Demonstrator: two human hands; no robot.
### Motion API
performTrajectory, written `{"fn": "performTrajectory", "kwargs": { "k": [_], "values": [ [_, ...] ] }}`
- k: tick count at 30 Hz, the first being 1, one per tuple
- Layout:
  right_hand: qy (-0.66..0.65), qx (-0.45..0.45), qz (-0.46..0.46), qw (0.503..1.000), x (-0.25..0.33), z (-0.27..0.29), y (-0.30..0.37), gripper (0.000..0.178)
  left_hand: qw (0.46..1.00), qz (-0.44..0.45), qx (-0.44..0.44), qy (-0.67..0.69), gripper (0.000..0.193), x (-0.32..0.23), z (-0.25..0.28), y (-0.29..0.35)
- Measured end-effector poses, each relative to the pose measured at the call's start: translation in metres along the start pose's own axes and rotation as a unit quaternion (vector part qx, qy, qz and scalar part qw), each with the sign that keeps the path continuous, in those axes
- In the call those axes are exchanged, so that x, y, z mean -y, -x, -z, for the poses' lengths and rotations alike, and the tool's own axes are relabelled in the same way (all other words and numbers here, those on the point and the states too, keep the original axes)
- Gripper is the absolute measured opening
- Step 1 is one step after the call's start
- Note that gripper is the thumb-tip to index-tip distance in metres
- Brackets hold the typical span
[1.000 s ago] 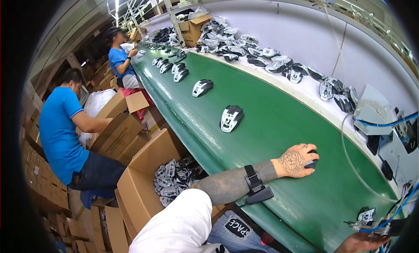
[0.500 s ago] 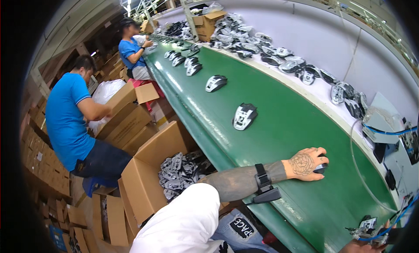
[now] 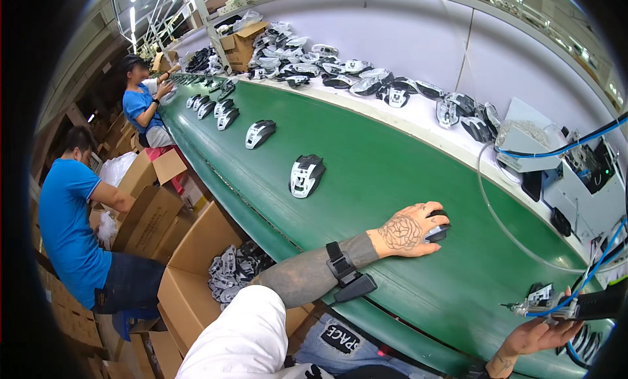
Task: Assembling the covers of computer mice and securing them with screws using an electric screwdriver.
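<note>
My left hand (image 3: 409,234), at the end of an outstretched forearm with a black strap, is closed over a grey and black mouse shell (image 3: 437,230) on the green conveyor belt (image 3: 366,183). The palm side and part of the shell are hidden. At the lower right my right hand (image 3: 540,336) is wrapped from below round a power screwdriver (image 3: 556,308) with a metal front, a black body and a blue hose. Its thin tip points left. Just behind the tip lies another mouse shell (image 3: 541,292), partly covered. A white and black mouse shell (image 3: 306,176) sits farther up the belt.
More shells (image 3: 260,134) line the belt, and a heap (image 3: 340,71) covers the white ledge. A machine (image 3: 585,176) with a clear tube (image 3: 487,183) stands right. An open carton (image 3: 190,281) of parts is beside the belt. Two co-workers in blue (image 3: 75,215) are at the left.
My view has turned right, so the belt and co-workers appear farther left. More of my right hand and the screwdriver shows. My left hand stays on its mouse shell.
</note>
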State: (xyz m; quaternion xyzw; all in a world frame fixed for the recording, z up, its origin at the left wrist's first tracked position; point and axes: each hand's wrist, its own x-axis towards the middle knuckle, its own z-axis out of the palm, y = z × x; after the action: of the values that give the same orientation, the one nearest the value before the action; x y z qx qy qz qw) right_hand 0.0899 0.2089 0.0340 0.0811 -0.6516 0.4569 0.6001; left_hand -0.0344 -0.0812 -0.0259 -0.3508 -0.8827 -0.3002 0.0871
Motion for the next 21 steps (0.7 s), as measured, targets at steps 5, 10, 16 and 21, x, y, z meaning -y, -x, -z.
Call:
{"fn": "performTrajectory", "kwargs": {
  "k": [5, 10, 16, 21],
  "values": [
    [0.042, 0.001, 0.011, 0.999, -0.0074, 0.0062, 0.0007, 0.084, 1.000, -0.013, -0.015, -0.005, 0.057, -0.0017, -0.0039, -0.0014],
    [0.059, 0.013, 0.018, 0.998, -0.0101, 0.0076, 0.0035, 0.086, 1.000, -0.001, -0.010, -0.006, 0.060, -0.0034, -0.0033, -0.0005],
    [0.013, -0.007, -0.002, 1.000, -0.0085, 0.0052, 0.0012, 0.085, 1.000, -0.002, -0.021, 0.018, 0.062, -0.0040, -0.0004, -0.0025],
    [0.008, 0.004, 0.008, 1.000, -0.0138, 0.0112, 0.0022, 0.083, 0.998, 0.009, -0.069, 0.003, 0.058, -0.0068, 0.0027, -0.0049]
  ]
}}
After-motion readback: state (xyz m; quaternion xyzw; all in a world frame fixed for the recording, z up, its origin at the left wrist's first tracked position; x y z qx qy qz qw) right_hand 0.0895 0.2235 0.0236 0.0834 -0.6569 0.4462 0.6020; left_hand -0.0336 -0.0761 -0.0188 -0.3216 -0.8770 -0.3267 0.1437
